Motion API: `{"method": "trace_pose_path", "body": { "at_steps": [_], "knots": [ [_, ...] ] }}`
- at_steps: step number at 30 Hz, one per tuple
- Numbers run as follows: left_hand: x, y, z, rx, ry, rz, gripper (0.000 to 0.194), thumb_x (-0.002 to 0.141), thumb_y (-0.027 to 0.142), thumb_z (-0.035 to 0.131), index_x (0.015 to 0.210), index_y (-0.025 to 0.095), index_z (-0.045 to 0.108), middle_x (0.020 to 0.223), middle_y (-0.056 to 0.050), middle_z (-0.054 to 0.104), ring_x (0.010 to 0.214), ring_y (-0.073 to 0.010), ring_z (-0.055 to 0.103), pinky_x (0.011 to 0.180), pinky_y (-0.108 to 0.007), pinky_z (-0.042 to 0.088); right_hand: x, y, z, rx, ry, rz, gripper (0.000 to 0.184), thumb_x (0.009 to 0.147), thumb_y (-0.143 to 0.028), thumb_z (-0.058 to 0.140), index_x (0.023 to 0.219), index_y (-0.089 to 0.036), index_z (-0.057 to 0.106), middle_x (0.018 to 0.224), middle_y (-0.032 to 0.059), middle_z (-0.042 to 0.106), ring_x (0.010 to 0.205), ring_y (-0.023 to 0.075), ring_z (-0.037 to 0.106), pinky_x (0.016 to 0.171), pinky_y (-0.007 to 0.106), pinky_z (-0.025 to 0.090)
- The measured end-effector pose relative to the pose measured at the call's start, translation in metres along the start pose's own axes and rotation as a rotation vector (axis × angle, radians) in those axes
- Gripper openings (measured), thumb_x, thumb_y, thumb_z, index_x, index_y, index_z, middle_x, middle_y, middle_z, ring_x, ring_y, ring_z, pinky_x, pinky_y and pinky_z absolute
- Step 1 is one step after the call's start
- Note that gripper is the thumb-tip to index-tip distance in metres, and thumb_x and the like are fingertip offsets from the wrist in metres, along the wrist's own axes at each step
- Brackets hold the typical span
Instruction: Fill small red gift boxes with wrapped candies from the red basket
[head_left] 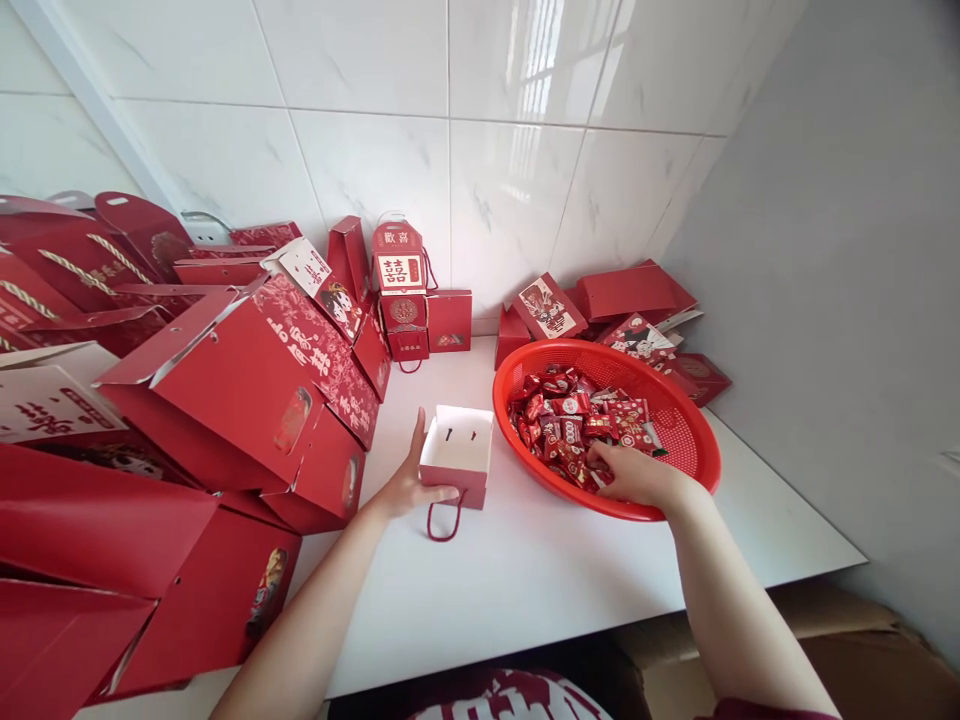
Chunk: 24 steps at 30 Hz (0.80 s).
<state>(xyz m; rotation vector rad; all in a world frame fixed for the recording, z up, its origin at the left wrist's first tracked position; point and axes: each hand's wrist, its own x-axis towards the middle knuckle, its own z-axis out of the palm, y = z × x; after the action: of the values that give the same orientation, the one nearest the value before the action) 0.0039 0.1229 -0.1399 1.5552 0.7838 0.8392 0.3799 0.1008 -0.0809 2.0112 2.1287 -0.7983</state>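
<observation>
A small red gift box [454, 488] with a white inside stands on the white table, its top open. My left hand [411, 480] grips its left side, with the thumb across the front and the fingers along the side. A dark red cord handle [444, 538] hangs from the front of the box. To the right, my right hand [634, 475] reaches into a red plastic basket [694, 450]. Its fingers are bent down around red wrapped candies [570, 425], and the fingertips are hidden among them.
Many red gift boxes [232, 370] are heaped along the left side. A small carry box [399, 262] is stacked against the tiled wall. More red boxes [630, 290] lie behind the basket. A grey wall [840, 260] stands right, and cardboard [825, 640] shows below the table edge.
</observation>
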Motion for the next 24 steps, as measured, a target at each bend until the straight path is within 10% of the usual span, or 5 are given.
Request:
{"method": "trace_pose_path", "body": {
  "at_steps": [4, 8, 13, 24],
  "knots": [
    [0.002, 0.003, 0.004, 0.434, 0.221, 0.182, 0.141, 0.057, 0.042, 0.087, 0.151, 0.029, -0.017, 0.154, -0.018, 0.025, 0.142, -0.0373, 0.026, 0.112, -0.058, 0.031, -0.003, 0.001, -0.003, 0.008, 0.044, -0.033, 0.031, 0.071, -0.015, 0.058, 0.101, -0.021, 0.056, 0.093, 0.0068, 0.066, 0.083, 0.0233, 0.062, 0.068, 0.029, 0.042],
    [0.002, 0.006, 0.001, 0.665, 0.342, 0.235, 0.137, 0.050, 0.047, 0.088, 0.154, 0.027, 0.001, 0.138, -0.017, 0.045, 0.129, -0.0388, 0.044, 0.105, -0.057, 0.040, -0.020, -0.014, -0.013, 0.141, 0.284, -0.179, 0.030, 0.081, -0.021, 0.051, 0.111, -0.024, 0.052, 0.098, 0.0047, 0.067, 0.086, 0.0225, 0.063, 0.077, 0.031, 0.044],
    [0.000, 0.007, -0.002, 0.724, 0.351, 0.243, 0.130, 0.055, 0.048, 0.085, 0.154, 0.021, 0.005, 0.141, -0.018, 0.042, 0.131, -0.0409, 0.042, 0.103, -0.055, 0.042, -0.042, -0.053, -0.026, 0.323, 0.532, -0.198, 0.038, 0.087, -0.041, 0.056, 0.122, -0.027, 0.055, 0.087, 0.0022, 0.069, 0.070, 0.0222, 0.063, 0.070, 0.033, 0.049],
    [-0.003, 0.000, -0.007, 0.632, 0.312, 0.216, 0.141, 0.049, 0.051, 0.088, 0.152, 0.034, -0.006, 0.150, -0.017, 0.034, 0.135, -0.0370, 0.039, 0.104, -0.055, 0.040, -0.025, -0.156, -0.012, 0.387, 0.557, -0.887, 0.037, 0.096, -0.022, 0.047, 0.132, -0.027, 0.053, 0.135, 0.0055, 0.055, 0.122, 0.0209, 0.054, 0.103, 0.039, 0.046]
  ]
}}
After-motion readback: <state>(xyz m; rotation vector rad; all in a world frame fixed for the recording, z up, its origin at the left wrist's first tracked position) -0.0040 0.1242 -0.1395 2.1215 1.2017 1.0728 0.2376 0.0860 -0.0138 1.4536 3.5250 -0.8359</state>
